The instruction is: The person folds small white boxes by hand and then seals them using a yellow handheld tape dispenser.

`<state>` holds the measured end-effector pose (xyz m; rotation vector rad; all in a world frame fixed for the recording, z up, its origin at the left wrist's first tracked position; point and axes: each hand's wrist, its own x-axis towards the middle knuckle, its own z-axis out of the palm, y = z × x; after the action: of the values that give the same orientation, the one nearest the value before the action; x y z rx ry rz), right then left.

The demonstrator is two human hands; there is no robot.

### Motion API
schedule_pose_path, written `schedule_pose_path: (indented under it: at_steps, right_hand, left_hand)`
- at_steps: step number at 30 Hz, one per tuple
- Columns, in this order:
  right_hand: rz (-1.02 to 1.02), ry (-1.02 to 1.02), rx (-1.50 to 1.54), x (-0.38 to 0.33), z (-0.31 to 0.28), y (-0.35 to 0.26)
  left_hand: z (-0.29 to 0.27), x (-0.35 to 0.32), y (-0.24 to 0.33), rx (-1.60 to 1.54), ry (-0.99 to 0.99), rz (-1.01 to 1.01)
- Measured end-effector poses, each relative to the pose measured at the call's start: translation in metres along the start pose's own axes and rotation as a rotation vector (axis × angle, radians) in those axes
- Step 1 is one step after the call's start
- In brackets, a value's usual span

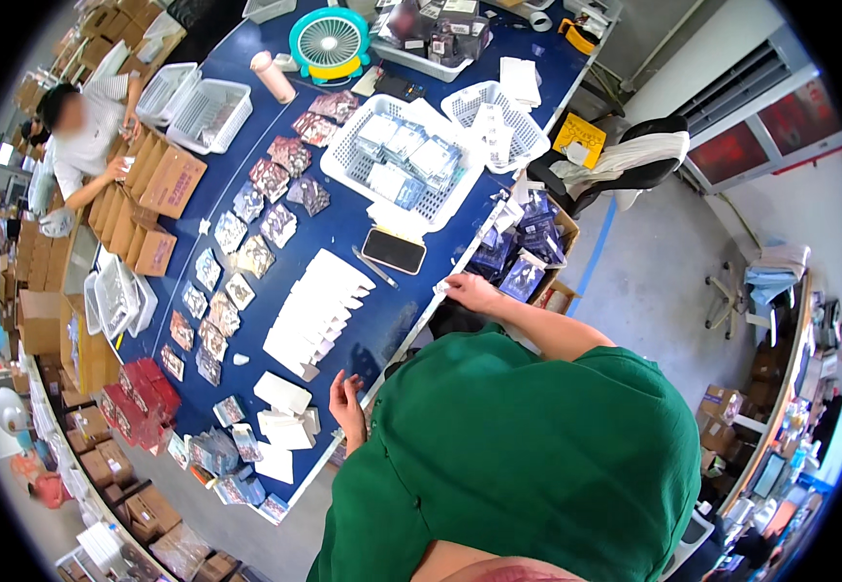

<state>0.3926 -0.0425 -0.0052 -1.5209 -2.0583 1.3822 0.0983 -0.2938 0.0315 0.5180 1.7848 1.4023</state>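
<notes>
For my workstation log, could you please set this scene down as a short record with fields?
Left hand: loosely open, nothing seen in it, near white stacked pieces
Right hand: at the table's edge, small white piece at its fingertips, grip unclear
Surface: blue table
Centre: overlapping white row, dark-screened phone
Basket: white basket holding wrapped packets
Far end: teal fan, pink bottle
Others: co-worker beside brown cartons

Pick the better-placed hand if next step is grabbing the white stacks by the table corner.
Left, likely: the left hand looks empty and is near the white stacks. The right hand is farther off, by the purple packs.
</notes>
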Motion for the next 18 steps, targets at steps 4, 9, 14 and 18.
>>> schedule_pose_path:
  at_steps: [4, 9, 14, 18]
  right_hand:
    - [0.055, 0.227, 0.013, 0.033, -0.065, 0.022]
    - [0.160, 0.590, 0.135, 0.092, -0.167, 0.060]
    - [0.146, 0.646, 0.183, 0.160, -0.261, 0.070]
    - [0.126, 0.621, 0.234, 0.226, -0.316, 0.059]
  left_hand:
    - [0.014, 0.017, 0.005, -0.043, -0.065, -0.029]
    - [0.052, 0.052, -0.007, -0.012, -0.112, -0.082]
    - [0.105, 0.087, 0.015, 0.028, -0.228, -0.151]
    - [0.139, 0.115, 0.044, 0.096, -0.277, -0.223]
